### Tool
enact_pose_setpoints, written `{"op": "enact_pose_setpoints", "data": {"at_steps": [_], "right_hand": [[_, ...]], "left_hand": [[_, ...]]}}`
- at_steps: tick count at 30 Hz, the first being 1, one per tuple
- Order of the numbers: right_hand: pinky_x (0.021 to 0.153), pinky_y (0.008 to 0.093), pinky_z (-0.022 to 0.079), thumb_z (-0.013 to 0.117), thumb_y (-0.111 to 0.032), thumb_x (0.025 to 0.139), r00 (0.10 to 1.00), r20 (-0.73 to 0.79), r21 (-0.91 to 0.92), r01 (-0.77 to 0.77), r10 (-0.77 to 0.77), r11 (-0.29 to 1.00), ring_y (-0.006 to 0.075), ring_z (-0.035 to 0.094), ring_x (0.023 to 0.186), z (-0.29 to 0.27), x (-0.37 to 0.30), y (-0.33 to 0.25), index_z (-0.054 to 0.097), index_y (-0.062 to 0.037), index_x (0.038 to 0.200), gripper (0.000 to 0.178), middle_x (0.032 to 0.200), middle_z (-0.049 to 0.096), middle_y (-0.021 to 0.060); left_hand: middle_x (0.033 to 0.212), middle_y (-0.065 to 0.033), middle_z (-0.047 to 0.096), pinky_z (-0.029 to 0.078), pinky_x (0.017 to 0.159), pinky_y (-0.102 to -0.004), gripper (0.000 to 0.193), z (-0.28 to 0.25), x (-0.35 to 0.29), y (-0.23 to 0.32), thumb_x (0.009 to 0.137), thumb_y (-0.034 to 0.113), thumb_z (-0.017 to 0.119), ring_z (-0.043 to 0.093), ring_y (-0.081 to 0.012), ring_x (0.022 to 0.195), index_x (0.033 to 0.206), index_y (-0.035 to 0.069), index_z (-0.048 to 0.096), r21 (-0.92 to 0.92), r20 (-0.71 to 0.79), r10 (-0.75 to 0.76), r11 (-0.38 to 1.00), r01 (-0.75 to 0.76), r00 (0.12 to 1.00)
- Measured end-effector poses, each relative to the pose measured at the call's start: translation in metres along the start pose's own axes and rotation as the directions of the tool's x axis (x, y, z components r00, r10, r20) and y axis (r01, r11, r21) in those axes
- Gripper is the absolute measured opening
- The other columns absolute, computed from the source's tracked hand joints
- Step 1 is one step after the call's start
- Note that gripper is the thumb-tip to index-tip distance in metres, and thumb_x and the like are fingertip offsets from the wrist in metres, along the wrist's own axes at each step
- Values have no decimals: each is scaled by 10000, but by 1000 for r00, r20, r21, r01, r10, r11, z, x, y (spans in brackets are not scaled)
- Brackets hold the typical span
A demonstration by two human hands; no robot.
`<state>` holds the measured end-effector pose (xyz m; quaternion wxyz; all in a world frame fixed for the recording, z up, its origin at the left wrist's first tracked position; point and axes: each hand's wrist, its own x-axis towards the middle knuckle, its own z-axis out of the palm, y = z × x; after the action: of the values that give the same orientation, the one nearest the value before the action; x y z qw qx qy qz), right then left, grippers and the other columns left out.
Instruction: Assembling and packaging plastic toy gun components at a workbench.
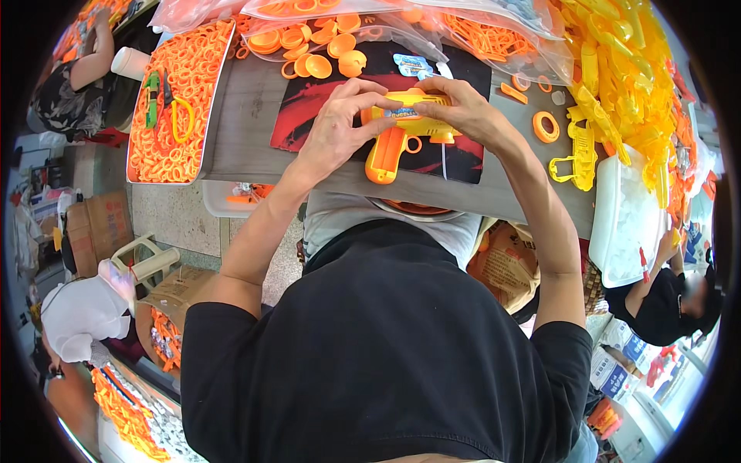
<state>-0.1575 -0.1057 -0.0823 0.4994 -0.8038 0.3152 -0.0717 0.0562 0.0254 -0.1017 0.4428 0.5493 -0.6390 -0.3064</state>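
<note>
While the left hand (332, 131) and right hand (469, 114) clasp an orange-and-yellow toy gun (422, 125) over the dark mat (472, 158), loosened fingertips could let it drop past the near edge of the table (243, 150); orange rings (185, 65) lie left, yellow parts (610, 46) far right.

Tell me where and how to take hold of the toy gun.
Take the toy gun by its orange handle, probably best from the person's own side, closing around its lower part. The handle is a long, narrow bar pointing toward the person, and that end is bare, while the left hand and right hand cover much of the yellow body.
</note>
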Motion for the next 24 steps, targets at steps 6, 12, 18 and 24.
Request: {"op": "enact_pose_setpoints", "data": {"at_steps": [6, 12, 18, 24], "right_hand": [[881, 285, 496, 642, -385, 981, 999, 30, 169, 31, -37, 985, 149, 620, 1018, -3, -4, 6, 589, 25, 1302, 522, 1128, 666, 99], [872, 314, 489, 676, -383, 959, 981, 163, -107, -85, 102, 991, 168, 621, 985, -15, 14, -5, 598, 7, 1303, 526, 1073, 677, 104], [881, 354, 486, 722, -393, 909, 986, 51, -155, 164, -158, 974, 245, 612, 1062, -5, 2, 2, 552, 4, 1335, 607, 1137, 634, 153], [1031, 395, 443, 845, -367, 765, 946, -141, -185, 263, -291, 947, 300, 576, 1172, 14, -33, -1, 452, -41, 1455, 858, 1234, 607, 170]], "left_hand": [[1143, -59, 606, 451, 970, -370, 268, -1, 1, -3, 871, 227, 749, 573, -230, 1090, 1113, 112, 742, 6, 14, 18, 1000, -18, 1000], [1143, -59, 607, 454, 963, -364, 257, -3, 6, 7, 879, 217, 737, 577, -234, 1085, 1110, 103, 731, 60, 47, 16, 998, -19, 999], [1134, -72, 617, 477, 918, -350, 238, 0, 1, 2, 881, 169, 734, 593, -238, 1061, 1111, 104, 735, 31, 36, 28, 999, -29, 999], [1430, -107, 521, 457, 1067, -347, 503, -23, -13, 8, 919, -2, 660, 541, -210, 1283, 1405, 40, 541, -574, 56, -183, 798, 182, 981]]}}
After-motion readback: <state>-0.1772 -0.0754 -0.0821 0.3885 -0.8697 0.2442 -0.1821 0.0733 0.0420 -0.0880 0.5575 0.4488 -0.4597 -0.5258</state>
